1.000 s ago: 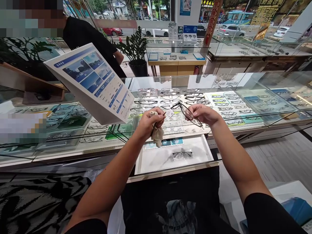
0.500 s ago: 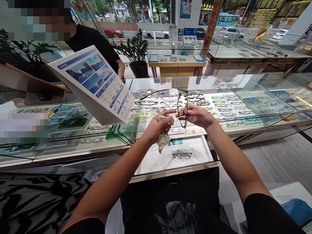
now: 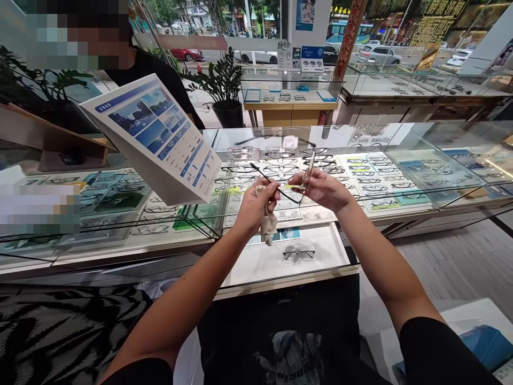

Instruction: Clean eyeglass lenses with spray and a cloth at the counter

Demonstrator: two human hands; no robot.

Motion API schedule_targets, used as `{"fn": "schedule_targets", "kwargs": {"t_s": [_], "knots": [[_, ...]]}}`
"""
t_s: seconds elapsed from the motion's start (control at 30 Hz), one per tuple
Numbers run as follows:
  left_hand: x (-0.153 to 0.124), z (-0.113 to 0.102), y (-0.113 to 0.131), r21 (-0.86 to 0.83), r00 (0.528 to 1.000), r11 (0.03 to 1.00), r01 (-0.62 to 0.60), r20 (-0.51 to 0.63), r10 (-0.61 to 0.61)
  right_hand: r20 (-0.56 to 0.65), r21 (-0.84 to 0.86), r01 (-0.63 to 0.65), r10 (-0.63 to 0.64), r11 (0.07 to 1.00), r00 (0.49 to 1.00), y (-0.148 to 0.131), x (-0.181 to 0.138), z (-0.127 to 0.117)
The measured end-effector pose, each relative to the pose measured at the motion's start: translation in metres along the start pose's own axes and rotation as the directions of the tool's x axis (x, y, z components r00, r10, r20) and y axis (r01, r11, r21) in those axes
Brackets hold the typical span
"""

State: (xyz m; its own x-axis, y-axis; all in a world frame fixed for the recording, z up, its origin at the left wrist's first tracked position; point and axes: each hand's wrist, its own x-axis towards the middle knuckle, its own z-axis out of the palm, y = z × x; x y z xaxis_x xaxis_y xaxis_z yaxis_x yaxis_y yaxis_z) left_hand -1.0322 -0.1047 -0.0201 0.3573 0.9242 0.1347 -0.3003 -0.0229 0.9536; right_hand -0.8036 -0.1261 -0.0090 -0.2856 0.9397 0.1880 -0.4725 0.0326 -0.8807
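A pair of dark thin-framed eyeglasses is held above the glass display counter, its front turned nearly edge-on and both temples open toward the left. My right hand is closed around the front, fingers by the rims. My left hand pinches the nearer temple between thumb and finger. From the same hand hangs a crumpled beige cloth. On the far temple sits a small white tag. Below my hands, an open white drawer holds another pair of glasses in clear plastic.
Rows of spectacle frames lie under the counter glass. A tilted printed stand-up card is on the counter to the left. Behind it a person in a black top is across the counter. A potted plant stands farther back.
My left hand has taken hold of the nearer temple, which has swung from hanging down to slanting up leftward. The eyeglasses have turned slightly. The person across the counter has shifted right.
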Motion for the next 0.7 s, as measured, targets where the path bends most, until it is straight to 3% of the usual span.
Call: {"fn": "schedule_targets", "kwargs": {"t_s": [0.2, 0.3, 0.43, 0.57, 0.7], "knots": [[-0.002, 0.007, -0.006, -0.007, 0.998, 0.999, 0.036, -0.045, -0.036, -0.130, 0.034, 0.149, -0.143, 0.988, 0.981, -0.015, -0.008, -0.002], [-0.007, 0.019, -0.008, 0.005, 0.989, 0.989, 0.145, 0.030, -0.145, -0.179, -0.016, 0.210, -0.210, 0.978, 0.961, -0.032, -0.023, -0.007], [-0.006, 0.043, -0.008, -0.004, 0.939, 0.952, 0.306, 0.164, -0.301, -0.261, -0.140, 0.318, -0.345, 0.938, 0.902, -0.067, -0.056, -0.018], [0.016, 0.086, -0.015, -0.015, 0.905, 0.934, 0.358, 0.254, -0.342, -0.339, -0.267, 0.370, -0.446, 0.890, 0.828, -0.098, -0.092, -0.028], [0.056, 0.161, -0.033, -0.033, 0.924, 0.945, 0.326, 0.220, -0.312, -0.369, -0.350, 0.385, -0.503, 0.854, 0.781, -0.113, -0.124, -0.033]]}}
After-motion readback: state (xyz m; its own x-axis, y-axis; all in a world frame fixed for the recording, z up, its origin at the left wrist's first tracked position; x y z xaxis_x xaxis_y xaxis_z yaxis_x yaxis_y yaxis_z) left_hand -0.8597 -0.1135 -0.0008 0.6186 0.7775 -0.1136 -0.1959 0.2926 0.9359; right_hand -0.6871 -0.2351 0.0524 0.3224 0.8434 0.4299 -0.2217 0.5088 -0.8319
